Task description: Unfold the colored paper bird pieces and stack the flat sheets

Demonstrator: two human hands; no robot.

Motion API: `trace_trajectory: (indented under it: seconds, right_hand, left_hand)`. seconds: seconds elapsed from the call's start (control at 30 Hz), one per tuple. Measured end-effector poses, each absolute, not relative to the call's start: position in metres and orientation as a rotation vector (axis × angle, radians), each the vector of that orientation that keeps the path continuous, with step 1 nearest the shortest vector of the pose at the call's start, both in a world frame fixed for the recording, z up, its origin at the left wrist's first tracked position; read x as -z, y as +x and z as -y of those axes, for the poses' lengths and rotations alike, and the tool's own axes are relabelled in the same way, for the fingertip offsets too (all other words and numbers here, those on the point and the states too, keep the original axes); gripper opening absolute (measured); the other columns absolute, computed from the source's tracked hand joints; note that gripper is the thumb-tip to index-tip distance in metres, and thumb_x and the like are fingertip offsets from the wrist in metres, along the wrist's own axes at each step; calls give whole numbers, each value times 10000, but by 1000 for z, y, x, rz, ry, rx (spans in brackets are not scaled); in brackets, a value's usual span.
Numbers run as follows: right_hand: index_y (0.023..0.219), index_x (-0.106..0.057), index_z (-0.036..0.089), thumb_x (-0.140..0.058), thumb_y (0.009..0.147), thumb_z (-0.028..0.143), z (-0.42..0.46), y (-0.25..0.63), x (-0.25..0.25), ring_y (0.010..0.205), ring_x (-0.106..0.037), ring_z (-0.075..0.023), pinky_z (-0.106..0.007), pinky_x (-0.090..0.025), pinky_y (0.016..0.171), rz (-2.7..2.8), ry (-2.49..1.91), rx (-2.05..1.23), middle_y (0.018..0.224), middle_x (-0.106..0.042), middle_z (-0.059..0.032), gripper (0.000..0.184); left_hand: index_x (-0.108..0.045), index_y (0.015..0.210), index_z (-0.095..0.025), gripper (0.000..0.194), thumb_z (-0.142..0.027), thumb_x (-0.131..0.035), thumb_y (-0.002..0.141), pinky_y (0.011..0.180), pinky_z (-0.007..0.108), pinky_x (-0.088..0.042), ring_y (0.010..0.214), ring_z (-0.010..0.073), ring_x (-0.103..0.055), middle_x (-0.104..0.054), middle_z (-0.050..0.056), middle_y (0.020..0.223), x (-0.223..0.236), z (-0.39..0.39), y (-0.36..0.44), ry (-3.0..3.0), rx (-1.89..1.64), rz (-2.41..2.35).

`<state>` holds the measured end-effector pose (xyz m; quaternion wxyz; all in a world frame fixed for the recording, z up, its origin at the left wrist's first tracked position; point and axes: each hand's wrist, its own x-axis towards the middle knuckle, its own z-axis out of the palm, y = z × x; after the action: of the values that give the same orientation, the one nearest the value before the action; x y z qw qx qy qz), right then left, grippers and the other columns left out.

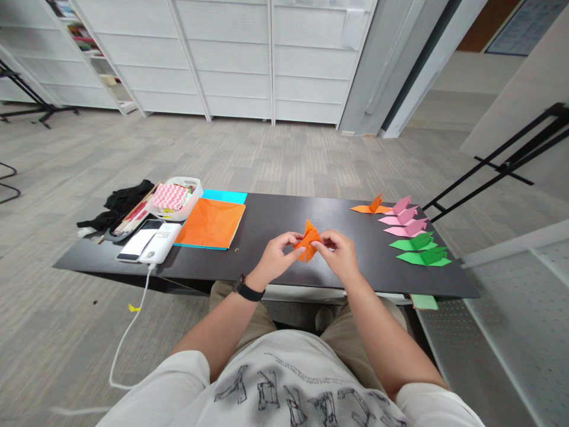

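Observation:
An orange origami bird (307, 240) of folded paper is held between both hands over the middle of the dark table (275, 216). My left hand (281, 252) pinches its left side between thumb and fingers. On the other side, my right hand (336, 249) grips the right part of the fold, thumb in front. The fingertips cover part of the paper. At the right end stand finished-looking folded birds: an orange one (373, 206), several pink ones (403, 218) and green ones (422, 256), lined up in a slanting row.
Left of my hands lies a stack of orange paper (211, 222) over blue sheets (226, 196). Beyond it are a white plastic basket (192, 198), a phone (137, 240), a white power bank (160, 242) with a cable (128, 329), and black cloth (127, 198).

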<state>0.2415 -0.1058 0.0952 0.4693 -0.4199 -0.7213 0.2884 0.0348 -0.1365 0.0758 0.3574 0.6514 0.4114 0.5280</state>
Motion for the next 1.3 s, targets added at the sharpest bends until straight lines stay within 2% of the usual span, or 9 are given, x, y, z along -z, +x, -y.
trace_trajectory:
  seconds: [0.17,0.37,0.47,0.6,0.73,0.97,1.07,1.2,1.3]
  right_hand:
    - [871,-742,244,-718,932,436,111,232,-84,756,-672,-193,-315,-577,655,1650,-1075,-760,858,-723,-40,203]
    - [941,-749,244,-698,944,495,111,225,-74,844,-708,-211,-349,-635,761,1501,-1067,-879,923,-736,-57,256]
    - [971,-746,247,-692,941,446,112,223,-74,896,-709,-214,-347,-639,781,1498,-1053,-893,973,-727,-57,209]
    - [992,-739,252,-686,913,355,113,221,-76,956,-699,-217,-326,-623,775,1513,-1039,-874,1004,-712,-53,140]
    - [987,-731,254,-654,865,262,114,219,-79,975,-684,-219,-330,-604,806,1517,-1059,-841,1018,-713,-51,144]
    - [1004,-735,254,-614,877,236,110,216,-79,1021,-698,-240,-408,-576,948,1570,-1074,-833,1044,-747,-58,177]
    - [1004,-736,256,-608,907,264,109,215,-78,1026,-703,-242,-423,-576,974,1583,-1067,-814,1052,-750,-63,160]
    - [1097,-727,263,-670,922,358,109,213,-76,1098,-711,-247,-402,-621,929,1560,-1029,-933,1176,-734,-82,207]
    - [1078,-733,255,-684,928,404,108,212,-74,1069,-726,-246,-411,-627,933,1542,-1025,-985,1156,-742,-86,217]
  left_hand:
    - [-666,854,-202,130,-281,-721,941,916,364,-595,986,209,-766,-808,74,1057,-85,144,43,1761,-1474,-1229]
    - [-682,866,-218,99,-245,-717,955,907,372,-605,974,201,-772,-814,61,1046,-87,147,44,1911,-1534,-1308]
    - [-684,895,-225,72,-191,-697,957,919,386,-606,1010,205,-766,-810,60,1067,-84,147,43,2015,-1552,-1300]
    - [-693,947,-233,137,-106,-642,952,979,411,-601,1104,215,-744,-792,73,1160,-84,149,41,2177,-1543,-1316]
    - [-704,961,-237,160,-111,-606,970,1022,442,-582,1180,233,-720,-761,79,1289,-86,152,39,2330,-1414,-1345]
    - [-685,962,-235,170,-84,-610,943,1003,440,-578,1119,224,-731,-787,60,1211,-82,149,37,2314,-1421,-1313]
    - [-685,970,-239,181,-73,-634,916,984,429,-586,1090,219,-741,-797,55,1159,-79,146,37,2244,-1461,-1307]
    - [-679,942,-236,152,-87,-658,916,931,405,-594,1031,212,-755,-808,46,1088,-84,144,37,2128,-1491,-1340]
    - [-683,920,-232,99,-134,-701,921,892,391,-594,979,210,-759,-813,40,1043,-89,142,36,2071,-1470,-1362]
